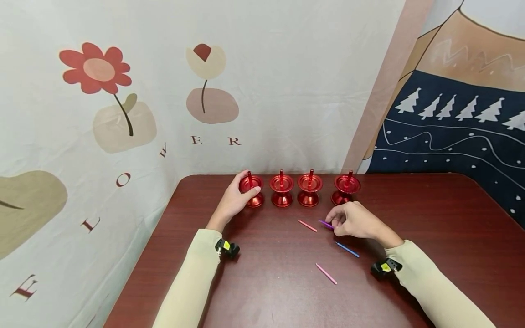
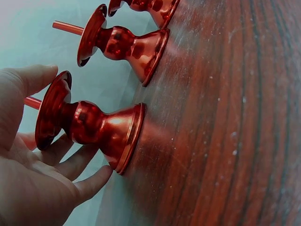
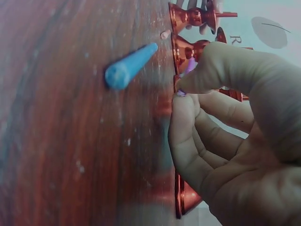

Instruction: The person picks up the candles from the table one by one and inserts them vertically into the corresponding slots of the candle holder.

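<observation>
At the left end of a row, my left hand (image 1: 235,198) grips a shiny red metal candle holder (image 2: 85,123). The thumb lies at the rim of its dish and the other fingers go round behind its stem; the base stands on the table. My right hand (image 1: 356,221) pinches a thin purple candle (image 1: 326,223) between thumb and fingertips, low over the table. In the right wrist view, the fingers hide most of that candle. Just in front of this hand lies a blue candle (image 1: 347,249).
Three more red candle holders, (image 1: 281,187) among them, stand along the back edge, each with an upright red tube. A coral candle (image 1: 307,225) and a pink candle (image 1: 326,274) lie on the brown wooden table (image 1: 262,282). Behind hangs a printed cloth (image 1: 295,91).
</observation>
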`<state>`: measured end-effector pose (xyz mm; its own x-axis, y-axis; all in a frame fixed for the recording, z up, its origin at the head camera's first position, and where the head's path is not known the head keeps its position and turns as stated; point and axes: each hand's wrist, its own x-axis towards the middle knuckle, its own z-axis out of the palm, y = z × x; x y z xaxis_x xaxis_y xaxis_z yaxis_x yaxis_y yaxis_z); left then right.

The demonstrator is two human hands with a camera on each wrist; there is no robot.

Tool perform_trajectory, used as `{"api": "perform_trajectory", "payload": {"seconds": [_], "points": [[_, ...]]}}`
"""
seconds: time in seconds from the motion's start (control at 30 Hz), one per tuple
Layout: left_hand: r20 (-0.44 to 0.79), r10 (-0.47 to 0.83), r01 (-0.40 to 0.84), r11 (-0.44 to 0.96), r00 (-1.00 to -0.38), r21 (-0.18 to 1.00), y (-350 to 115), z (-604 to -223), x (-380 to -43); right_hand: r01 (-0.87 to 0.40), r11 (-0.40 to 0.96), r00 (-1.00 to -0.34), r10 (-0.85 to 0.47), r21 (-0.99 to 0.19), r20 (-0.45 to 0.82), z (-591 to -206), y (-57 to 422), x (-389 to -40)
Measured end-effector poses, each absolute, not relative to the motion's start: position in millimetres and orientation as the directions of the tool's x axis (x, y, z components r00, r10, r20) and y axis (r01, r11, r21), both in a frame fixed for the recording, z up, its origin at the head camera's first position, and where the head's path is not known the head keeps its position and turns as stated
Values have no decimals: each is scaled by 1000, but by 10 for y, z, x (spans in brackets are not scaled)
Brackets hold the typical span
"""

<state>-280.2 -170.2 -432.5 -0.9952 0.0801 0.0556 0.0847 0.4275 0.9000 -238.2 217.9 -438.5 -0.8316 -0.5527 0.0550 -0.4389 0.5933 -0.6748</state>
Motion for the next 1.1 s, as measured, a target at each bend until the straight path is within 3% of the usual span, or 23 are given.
{"api": "perform_trajectory", "payload": {"seconds": [0.7, 1.1], "points": [[-8, 85, 34, 477, -996, 878, -1731, -4313, -2805, -372, 439, -874, -463, -818, 149, -4295, 1917, -2292], [-11, 108, 39, 453, -994, 891, -1752, -4309, -2802, -440, 352, -862, -423, -826, 279, -4018, 1366, -2496]]}}
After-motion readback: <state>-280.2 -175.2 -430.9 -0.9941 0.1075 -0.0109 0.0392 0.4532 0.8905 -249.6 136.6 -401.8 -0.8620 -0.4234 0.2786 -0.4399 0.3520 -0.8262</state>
